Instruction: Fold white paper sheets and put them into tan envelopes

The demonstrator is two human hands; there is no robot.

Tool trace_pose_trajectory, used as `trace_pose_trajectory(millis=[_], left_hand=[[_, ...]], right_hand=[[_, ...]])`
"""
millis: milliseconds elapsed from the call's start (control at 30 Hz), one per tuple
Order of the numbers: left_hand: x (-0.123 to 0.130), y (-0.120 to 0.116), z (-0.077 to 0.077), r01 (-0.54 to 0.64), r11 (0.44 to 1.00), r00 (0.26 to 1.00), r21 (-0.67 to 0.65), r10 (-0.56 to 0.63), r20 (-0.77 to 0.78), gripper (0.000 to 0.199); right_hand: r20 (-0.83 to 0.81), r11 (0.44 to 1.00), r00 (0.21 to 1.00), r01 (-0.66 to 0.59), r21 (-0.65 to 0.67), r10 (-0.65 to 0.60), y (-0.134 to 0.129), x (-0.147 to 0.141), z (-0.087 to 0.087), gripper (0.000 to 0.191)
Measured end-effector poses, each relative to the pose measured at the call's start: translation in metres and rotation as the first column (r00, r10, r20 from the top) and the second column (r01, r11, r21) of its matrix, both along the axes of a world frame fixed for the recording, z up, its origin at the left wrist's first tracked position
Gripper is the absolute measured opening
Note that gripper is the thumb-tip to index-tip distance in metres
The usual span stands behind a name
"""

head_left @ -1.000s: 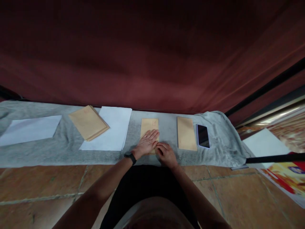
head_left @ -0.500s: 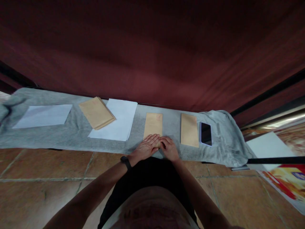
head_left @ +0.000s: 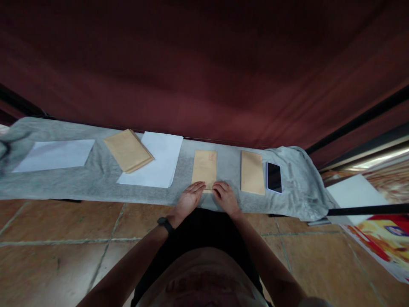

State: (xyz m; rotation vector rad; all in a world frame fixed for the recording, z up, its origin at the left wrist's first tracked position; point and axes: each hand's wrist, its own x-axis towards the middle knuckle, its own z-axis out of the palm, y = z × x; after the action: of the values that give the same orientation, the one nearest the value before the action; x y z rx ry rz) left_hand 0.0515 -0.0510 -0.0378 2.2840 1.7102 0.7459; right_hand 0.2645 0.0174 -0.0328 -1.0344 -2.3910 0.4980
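Observation:
A brown paper envelope (head_left: 204, 164) with a small red mark lies lengthwise in front of me on the grey cloth. My left hand (head_left: 191, 199) grips its near left corner, fingers together over the edge. At the near right corner, my right hand (head_left: 226, 198) has its fingers curled onto the paper. Between my fingertips a crease line crosses the near end, with a narrow strip below it. My thumbs are mostly hidden. Right of this envelope lies another brown envelope (head_left: 252, 172), which neither hand touches.
A phone (head_left: 274, 177) lies right of the second envelope. To the left, a stack of brown envelopes (head_left: 128, 150) overlaps white paper sheets (head_left: 162, 160). Farther left is another white sheet (head_left: 57, 154). The grey cloth (head_left: 96, 183) covers a narrow surface before a dark red curtain (head_left: 204, 94).
My hands were together, the left laid across the envelope's near end by the right. Now they are apart at its two near corners, and the creased end shows between them.

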Motion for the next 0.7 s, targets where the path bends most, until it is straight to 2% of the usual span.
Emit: trace_pose_trajectory(millis=[167, 233, 333, 400, 500, 700], left_hand=[[0.001, 0.003, 0.000, -0.038, 0.999, 0.998, -0.013, 0.039, 0.049, 0.036], [0.001, 0.003, -0.003, -0.040, 0.999, 0.998, -0.019, 0.041, 0.054, 0.036], [0.002, 0.003, -0.006, -0.044, 0.999, 0.998, -0.025, 0.045, 0.033, 0.038], [0.002, 0.001, -0.006, -0.054, 0.998, 0.998, -0.026, 0.055, 0.016, 0.043], [0.003, -0.004, -0.007, -0.089, 0.996, 0.996, -0.020, 0.089, 0.006, 0.049], [0.009, -0.003, -0.005, -0.152, 0.988, 0.986, -0.025, 0.150, -0.078, 0.050]], right_hand=[[0.009, 0.999, 0.999, 0.046, 0.028, -0.046, -0.009, -0.006, 0.000, 0.020], [0.009, 0.996, 0.999, 0.048, 0.074, -0.049, -0.022, -0.016, -0.001, 0.029], [0.043, 0.993, 0.999, -0.019, 0.120, 0.013, -0.046, -0.034, -0.005, 0.040], [0.081, 0.991, 0.997, 0.007, 0.137, -0.019, -0.058, -0.040, -0.009, 0.048], [0.143, 0.985, 0.987, 0.045, 0.167, -0.070, -0.062, -0.035, -0.012, 0.054], [0.230, 0.978, 0.970, 0.035, 0.207, -0.083, -0.050, -0.010, -0.012, 0.055]])
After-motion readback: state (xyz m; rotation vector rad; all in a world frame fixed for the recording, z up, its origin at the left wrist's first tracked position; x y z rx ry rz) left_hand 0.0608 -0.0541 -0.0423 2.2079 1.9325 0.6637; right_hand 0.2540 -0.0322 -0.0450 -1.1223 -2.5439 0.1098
